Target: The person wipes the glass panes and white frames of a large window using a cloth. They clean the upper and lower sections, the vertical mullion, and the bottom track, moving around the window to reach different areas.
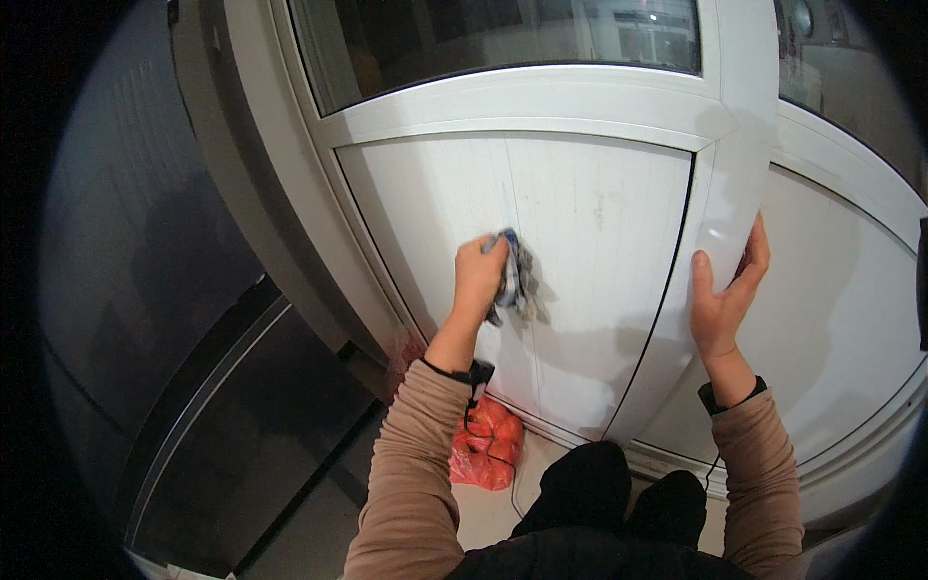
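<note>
My left hand (480,274) grips a crumpled checked cloth (516,272) against the white lower panel (587,196) of a framed door. Part of the cloth is hidden behind my fingers. Faint brownish marks show on the panel to the right of the cloth. My right hand (727,296) rests on the upright frame (714,217) at the panel's right side, thumb on its face and fingers around the outer edge. It holds no loose object.
A red plastic bag (487,446) with round contents sits on the floor below my left forearm. At left stands a dark, glossy cabinet-like appliance (159,239). Glass panes (507,40) fill the door's upper part. A thin cable (515,493) trails beside the bag.
</note>
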The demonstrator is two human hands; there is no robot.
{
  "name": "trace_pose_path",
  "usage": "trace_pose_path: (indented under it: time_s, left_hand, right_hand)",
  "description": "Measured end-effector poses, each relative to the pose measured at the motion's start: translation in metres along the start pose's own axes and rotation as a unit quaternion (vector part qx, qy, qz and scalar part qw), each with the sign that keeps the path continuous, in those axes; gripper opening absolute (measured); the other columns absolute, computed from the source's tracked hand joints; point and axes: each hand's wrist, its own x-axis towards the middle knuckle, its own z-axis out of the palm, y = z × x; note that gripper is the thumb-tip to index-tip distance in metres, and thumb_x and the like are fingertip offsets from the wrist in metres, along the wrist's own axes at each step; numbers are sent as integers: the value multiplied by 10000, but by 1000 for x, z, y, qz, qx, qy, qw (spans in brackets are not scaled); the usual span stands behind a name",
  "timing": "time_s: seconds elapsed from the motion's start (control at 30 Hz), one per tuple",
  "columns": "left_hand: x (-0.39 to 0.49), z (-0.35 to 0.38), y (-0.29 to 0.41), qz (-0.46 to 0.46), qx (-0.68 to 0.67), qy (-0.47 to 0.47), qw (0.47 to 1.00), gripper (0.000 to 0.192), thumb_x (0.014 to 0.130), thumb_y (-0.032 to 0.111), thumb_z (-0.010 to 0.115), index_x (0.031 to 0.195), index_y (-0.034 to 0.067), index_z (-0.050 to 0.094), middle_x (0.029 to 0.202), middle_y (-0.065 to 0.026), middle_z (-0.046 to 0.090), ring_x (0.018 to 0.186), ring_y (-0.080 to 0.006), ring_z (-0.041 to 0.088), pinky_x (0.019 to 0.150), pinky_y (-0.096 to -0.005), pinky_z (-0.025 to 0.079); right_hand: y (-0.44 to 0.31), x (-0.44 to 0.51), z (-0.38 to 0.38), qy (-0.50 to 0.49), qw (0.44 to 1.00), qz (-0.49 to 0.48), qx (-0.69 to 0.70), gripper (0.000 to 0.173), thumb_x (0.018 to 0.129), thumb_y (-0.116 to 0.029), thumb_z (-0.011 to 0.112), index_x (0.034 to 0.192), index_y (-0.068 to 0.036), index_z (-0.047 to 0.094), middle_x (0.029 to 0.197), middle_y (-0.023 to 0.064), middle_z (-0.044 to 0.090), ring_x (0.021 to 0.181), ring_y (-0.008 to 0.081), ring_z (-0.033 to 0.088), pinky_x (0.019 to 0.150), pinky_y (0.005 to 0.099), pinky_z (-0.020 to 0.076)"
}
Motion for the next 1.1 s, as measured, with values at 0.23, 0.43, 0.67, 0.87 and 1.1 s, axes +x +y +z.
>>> trace_pose_path:
  time_s: [0.23,0.43,0.67,0.87,1.1]
  left_hand:
    - [16,-6,15,16,-63,10,998,321,880,223,610,731,-61,597,580,-23,532,576,-110,453,550,-336,408]
    - [-19,8,-7,-20,-40,-21,999,328,868,233,617,752,-74,596,576,-43,530,575,-126,464,549,-352,419]
    - [0,22,20,56,-22,21,998,346,856,234,621,705,-75,576,541,-103,510,541,-149,432,545,-375,412]
    - [-11,27,53,16,-44,15,999,374,852,254,632,681,-73,569,531,-92,480,538,-132,422,528,-363,400]
    - [-9,34,52,90,-90,39,991,383,858,238,619,650,-61,501,522,-61,418,532,-120,377,502,-359,369]
  right_hand:
    - [-5,1,-1,2,1000,-3,5,745,852,-68,619,1489,-21,237,1492,187,327,1338,313,394,1125,427,326]
    - [1,1,-1,-5,1000,9,23,747,857,-78,620,1494,-22,233,1494,186,320,1340,309,387,1122,422,329]
    - [5,1,0,-5,1000,-10,-11,746,859,-76,616,1494,-13,231,1485,193,318,1343,319,375,1123,423,325]
    - [6,0,1,-2,1000,-8,18,746,859,-67,615,1494,-15,227,1492,195,310,1349,327,374,1126,435,322]
    - [6,0,1,-6,1000,-3,26,751,855,-37,608,1497,-12,219,1497,198,305,1353,331,380,1135,432,314]
